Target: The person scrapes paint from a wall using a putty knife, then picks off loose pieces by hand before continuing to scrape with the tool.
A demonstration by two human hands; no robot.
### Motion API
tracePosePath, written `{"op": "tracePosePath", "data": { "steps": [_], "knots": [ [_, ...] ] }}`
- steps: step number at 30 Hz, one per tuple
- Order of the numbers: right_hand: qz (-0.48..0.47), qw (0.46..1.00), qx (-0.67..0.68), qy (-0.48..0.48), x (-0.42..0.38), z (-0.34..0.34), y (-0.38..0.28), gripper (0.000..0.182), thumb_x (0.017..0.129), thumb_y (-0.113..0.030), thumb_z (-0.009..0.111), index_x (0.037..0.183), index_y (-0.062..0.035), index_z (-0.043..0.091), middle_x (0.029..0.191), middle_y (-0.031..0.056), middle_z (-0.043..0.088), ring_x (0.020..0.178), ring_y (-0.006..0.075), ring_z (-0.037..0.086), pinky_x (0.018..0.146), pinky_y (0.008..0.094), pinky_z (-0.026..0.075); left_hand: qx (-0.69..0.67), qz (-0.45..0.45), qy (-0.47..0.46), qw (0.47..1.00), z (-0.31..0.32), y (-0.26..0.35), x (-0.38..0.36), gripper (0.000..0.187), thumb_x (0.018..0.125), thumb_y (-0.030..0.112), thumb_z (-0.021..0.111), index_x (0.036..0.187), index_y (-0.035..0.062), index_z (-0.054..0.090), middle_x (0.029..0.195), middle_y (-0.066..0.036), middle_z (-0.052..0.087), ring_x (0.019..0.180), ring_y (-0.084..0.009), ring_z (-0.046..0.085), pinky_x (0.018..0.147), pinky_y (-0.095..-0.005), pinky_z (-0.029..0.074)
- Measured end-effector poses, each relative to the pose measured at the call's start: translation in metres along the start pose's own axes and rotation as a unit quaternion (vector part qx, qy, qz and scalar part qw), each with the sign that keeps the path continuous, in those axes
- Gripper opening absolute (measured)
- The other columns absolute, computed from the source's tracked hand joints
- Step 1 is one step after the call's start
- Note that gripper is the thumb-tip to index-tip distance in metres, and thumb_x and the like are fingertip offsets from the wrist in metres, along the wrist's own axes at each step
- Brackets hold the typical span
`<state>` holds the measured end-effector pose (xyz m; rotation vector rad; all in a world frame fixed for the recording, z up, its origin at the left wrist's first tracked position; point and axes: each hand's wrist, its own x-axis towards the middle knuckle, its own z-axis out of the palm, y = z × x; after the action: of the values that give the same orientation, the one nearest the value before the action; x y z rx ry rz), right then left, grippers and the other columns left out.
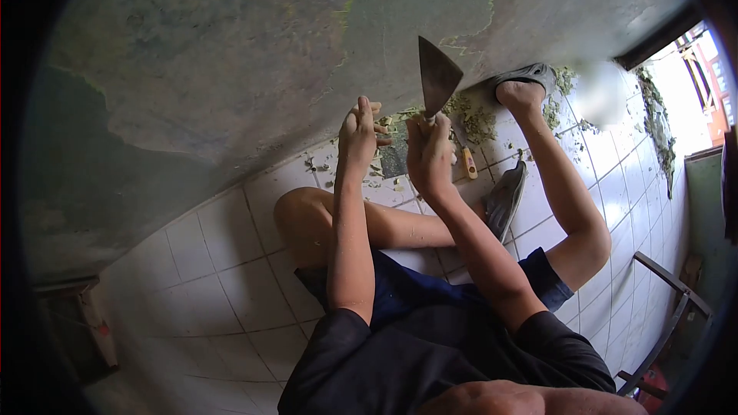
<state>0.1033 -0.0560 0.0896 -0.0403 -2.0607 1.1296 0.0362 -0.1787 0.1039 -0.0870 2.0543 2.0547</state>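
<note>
My right hand (pixel 430 155) is closed around the handle of a putty knife (pixel 440 75), its broad triangular metal blade pointing up in front of the wall. To its left, my left hand (pixel 358 137) is raised with fingers stretched out and nothing seen in them. The wall (pixel 254 54) behind is patchy, with grey areas and green paint ending in ragged edges. Below and between my hands, a dark grey rectangular piece (pixel 394 152) lies on the floor among paint flakes (pixel 478 126). A tool with a yellow handle (pixel 469 163) lies right of my right hand.
White floor tiles (pixel 231 292) spread under my folded legs. My feet wear grey shoes (pixel 506 198). More paint debris (pixel 658 119) lies along the right, near a bright doorway (pixel 696 84). A metal frame (pixel 669 315) stands at the lower right. A whitish blur covers part of the upper right.
</note>
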Motion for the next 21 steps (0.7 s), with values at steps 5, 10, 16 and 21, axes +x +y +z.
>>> {"op": "tracePosePath", "data": {
  "steps": [5, 10, 16, 21],
  "knots": [
    [0.088, 0.995, 0.007, -0.053, 0.014, 0.012, -0.006, 0.017, 0.1, -0.008, 0.059, 0.103, 0.0001, 0.045, 0.078, 0.0236, 0.061, 0.071, 0.0473, 0.061, 0.06, 0.0477, 0.046, -0.002, 0.035, -0.026, 0.999, -0.007, -0.001, 0.0, 0.07, 0.107, 0.057, 0.037, 0.115, -0.0073, 0.063, 0.105, -0.016, 0.07, 0.079, -0.0163, 0.067, 0.067, -0.0304, 0.059],
    [0.087, 0.993, 0.002, -0.081, -0.002, -0.004, -0.019, 0.018, 0.1, -0.009, 0.061, 0.1, 0.0005, 0.045, 0.071, 0.0178, 0.057, 0.063, 0.0354, 0.061, 0.057, 0.0441, 0.045, 0.014, 0.123, -0.088, 0.988, -0.006, -0.001, 0.003, 0.073, 0.106, 0.061, 0.036, 0.114, -0.0038, 0.067, 0.101, -0.012, 0.071, 0.083, -0.0159, 0.068, 0.081, -0.0297, 0.055],
    [0.385, 0.843, 0.277, -0.251, -0.045, -0.034, -0.034, 0.024, 0.108, -0.025, 0.052, 0.101, -0.0035, 0.048, 0.066, 0.0039, 0.051, 0.054, 0.0111, 0.049, 0.05, 0.0296, 0.04, 0.095, 0.195, -0.098, 0.971, -0.007, 0.019, -0.008, 0.049, 0.107, 0.038, 0.054, 0.076, 0.0004, 0.054, 0.065, 0.003, 0.046, 0.063, -0.0052, 0.042, 0.056, -0.0275, 0.037],
    [0.394, 0.801, 0.367, -0.262, -0.044, -0.037, -0.046, 0.026, 0.111, -0.03, 0.045, 0.112, -0.0042, 0.046, 0.066, 0.0008, 0.046, 0.051, 0.01, 0.043, 0.049, 0.0263, 0.038, 0.085, 0.192, -0.046, 0.977, -0.008, 0.024, -0.016, 0.045, 0.104, 0.028, 0.06, 0.071, 0.0017, 0.045, 0.062, 0.005, 0.035, 0.062, -0.0036, 0.033, 0.052, -0.0279, 0.027]
  ]
}}
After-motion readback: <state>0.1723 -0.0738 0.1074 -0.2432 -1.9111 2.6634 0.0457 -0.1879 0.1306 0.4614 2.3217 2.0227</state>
